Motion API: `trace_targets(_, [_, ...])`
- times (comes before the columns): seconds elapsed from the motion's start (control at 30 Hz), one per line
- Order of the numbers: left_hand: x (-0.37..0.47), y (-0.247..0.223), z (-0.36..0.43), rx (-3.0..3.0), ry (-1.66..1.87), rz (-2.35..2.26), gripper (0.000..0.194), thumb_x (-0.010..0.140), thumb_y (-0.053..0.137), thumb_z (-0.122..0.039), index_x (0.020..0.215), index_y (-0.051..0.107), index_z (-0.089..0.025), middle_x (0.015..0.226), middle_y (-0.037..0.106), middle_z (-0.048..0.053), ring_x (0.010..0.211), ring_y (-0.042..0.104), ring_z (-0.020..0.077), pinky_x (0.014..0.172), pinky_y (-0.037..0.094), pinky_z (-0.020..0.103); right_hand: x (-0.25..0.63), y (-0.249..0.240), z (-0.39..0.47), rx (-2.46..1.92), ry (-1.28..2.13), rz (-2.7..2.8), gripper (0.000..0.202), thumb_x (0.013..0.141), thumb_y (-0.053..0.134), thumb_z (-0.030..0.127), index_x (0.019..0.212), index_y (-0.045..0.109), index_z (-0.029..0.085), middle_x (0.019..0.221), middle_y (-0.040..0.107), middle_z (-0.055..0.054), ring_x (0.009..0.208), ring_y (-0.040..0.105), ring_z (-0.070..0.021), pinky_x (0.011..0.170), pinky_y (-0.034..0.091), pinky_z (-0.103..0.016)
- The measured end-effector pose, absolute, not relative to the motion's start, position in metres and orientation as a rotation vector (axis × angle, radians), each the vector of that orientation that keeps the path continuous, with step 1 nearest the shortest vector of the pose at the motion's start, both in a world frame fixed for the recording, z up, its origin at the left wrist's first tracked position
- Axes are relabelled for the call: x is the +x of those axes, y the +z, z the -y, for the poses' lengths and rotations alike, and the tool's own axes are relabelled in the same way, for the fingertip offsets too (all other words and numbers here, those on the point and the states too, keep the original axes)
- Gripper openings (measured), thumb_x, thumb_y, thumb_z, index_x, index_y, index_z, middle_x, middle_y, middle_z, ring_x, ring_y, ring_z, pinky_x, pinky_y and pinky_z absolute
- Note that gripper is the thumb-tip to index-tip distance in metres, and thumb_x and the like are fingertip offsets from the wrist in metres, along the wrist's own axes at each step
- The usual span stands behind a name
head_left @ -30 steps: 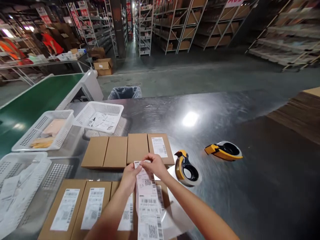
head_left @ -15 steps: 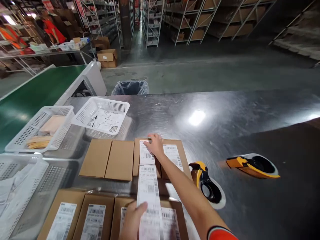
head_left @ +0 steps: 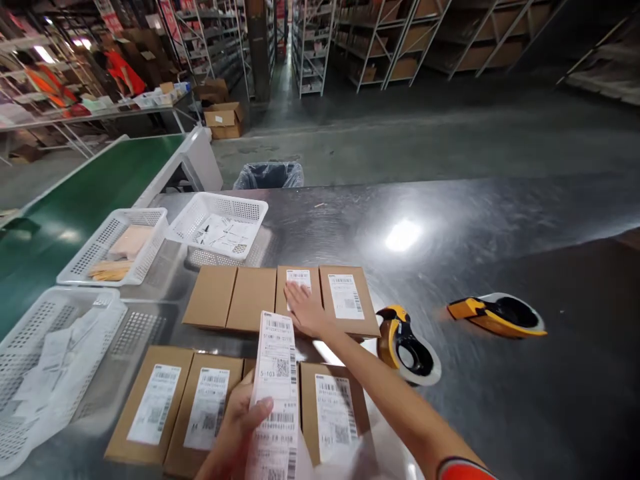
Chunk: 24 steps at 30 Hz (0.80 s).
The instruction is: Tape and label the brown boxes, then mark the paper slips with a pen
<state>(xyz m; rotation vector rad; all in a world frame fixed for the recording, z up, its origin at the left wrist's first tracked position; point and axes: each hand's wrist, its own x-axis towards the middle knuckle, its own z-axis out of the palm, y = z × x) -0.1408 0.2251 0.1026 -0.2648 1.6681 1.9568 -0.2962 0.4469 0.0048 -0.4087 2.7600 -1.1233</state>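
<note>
My left hand [head_left: 245,417] grips a strip of printed shipping labels [head_left: 276,393], thumb on its face. Above it, my right hand [head_left: 306,311] lies with fingers stretched flat on the label [head_left: 299,279] of a cardboard box [head_left: 283,293], third from the left in the back row. To its right stands a box bearing a label [head_left: 345,297]. Two boxes [head_left: 210,295] on the left show plain tops. In the front row, labelled boxes [head_left: 150,407] stand side by side; one is partly hidden behind my left hand and the strip.
Two yellow-and-black tape dispensers [head_left: 407,347] [head_left: 497,315] lie right on the metal table [head_left: 350,213]. White baskets [head_left: 113,247] with papers and other items stand left, beside a green conveyor [head_left: 100,180]. A lined bin [head_left: 270,175] is beyond the table; people in orange [head_left: 125,72] are farther back.
The label strip has parted from the label on the third box, and my left hand holds it closer. My right hand has moved down and flattened over that label.
</note>
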Motion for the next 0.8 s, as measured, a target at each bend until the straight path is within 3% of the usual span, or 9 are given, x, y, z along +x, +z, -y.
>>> trace_targets(0.07, [-0.136,0.102,-0.219,-0.24,1.986,-1.667,0.04,0.067,0.072,-0.053,0.078,0.076,-0.015,0.092,0.068,0.011,0.069,0.059,0.0191,0.066,0.051,0.031,-0.263,0.017,-0.436,-0.335,-1.511,-2.446,0.062,0.091,0.036,0.06,0.131,0.056,0.017,0.142,0.051,-0.015,0.137,0.04,-0.0292,0.113,0.029,-0.051])
trace_targets(0.17, [-0.12,0.089,-0.21,-0.216,1.971,-1.635,0.043,0.065,0.073,-0.054,0.08,0.077,-0.015,0.09,0.069,0.011,0.071,0.061,0.021,0.071,0.052,0.034,-0.226,0.041,-0.418,-0.045,-1.922,-2.066,0.055,0.085,0.049,0.064,0.117,0.062,0.021,0.109,0.07,-0.01,0.096,0.067,-0.0234,0.081,0.053,-0.039])
trace_targets(0.23, [-0.112,0.077,-0.203,-0.142,1.887,-1.678,0.043,0.068,0.071,-0.055,0.08,0.076,-0.014,0.086,0.07,0.011,0.072,0.062,0.022,0.077,0.052,0.037,-0.212,0.057,-0.405,0.154,-2.109,-1.879,0.049,0.069,0.071,0.058,0.099,0.066,0.02,0.086,0.07,-0.004,0.068,0.064,-0.017,0.061,0.05,-0.03])
trace_targets(0.3, [-0.112,0.068,-0.194,-0.083,1.81,-1.778,0.042,0.07,0.07,-0.055,0.082,0.076,-0.015,0.091,0.071,0.012,0.082,0.064,0.0253,0.085,0.051,0.039,-0.204,0.071,-0.393,0.279,-2.205,-1.83,0.041,0.056,0.081,0.048,0.081,0.066,0.019,0.07,0.065,0.001,0.056,0.056,-0.0129,0.053,0.045,-0.026])
trace_targets(0.43, [-0.146,0.068,-0.182,-0.211,2.011,-1.883,0.052,0.063,0.078,-0.049,0.105,0.069,-0.021,0.114,0.068,0.011,0.109,0.06,0.0259,0.094,0.047,0.035,-0.192,0.09,-0.366,0.189,-2.147,-2.018,0.021,0.061,0.075,0.036,0.072,0.068,0.019,0.062,0.062,0.002,0.057,0.052,-0.0123,0.056,0.043,-0.026])
trace_targets(0.53, [-0.187,0.077,-0.186,-0.236,2.099,-1.746,0.048,0.055,0.085,-0.042,0.092,0.07,-0.015,0.094,0.072,0.009,0.086,0.065,0.0212,0.079,0.05,0.03,-0.195,0.09,-0.348,0.165,-2.048,-2.183,0.012,0.068,0.068,0.032,0.071,0.068,0.02,0.06,0.062,0.002,0.057,0.052,-0.013,0.057,0.042,-0.026])
trace_targets(0.63, [-0.218,0.072,-0.195,-0.432,2.154,-1.639,0.049,0.052,0.084,-0.05,0.078,0.067,-0.013,0.069,0.068,0.004,0.061,0.059,0.0153,0.061,0.047,0.027,-0.225,0.074,-0.336,0.218,-1.959,-2.369,0.01,0.068,0.067,0.03,0.068,0.067,0.021,0.068,0.064,0.0,0.063,0.055,-0.0149,0.062,0.044,-0.028])
trace_targets(0.8, [-0.228,0.039,-0.194,-0.651,2.172,-1.646,0.051,0.053,0.082,-0.056,0.075,0.066,-0.013,0.064,0.068,0.003,0.058,0.06,0.0164,0.059,0.046,0.027,-0.324,0.038,-0.335,0.321,-1.71,-2.748,0.01,0.073,0.063,0.028,0.066,0.065,0.021,0.093,0.066,-0.004,0.089,0.06,-0.0202,0.087,0.045,-0.037])
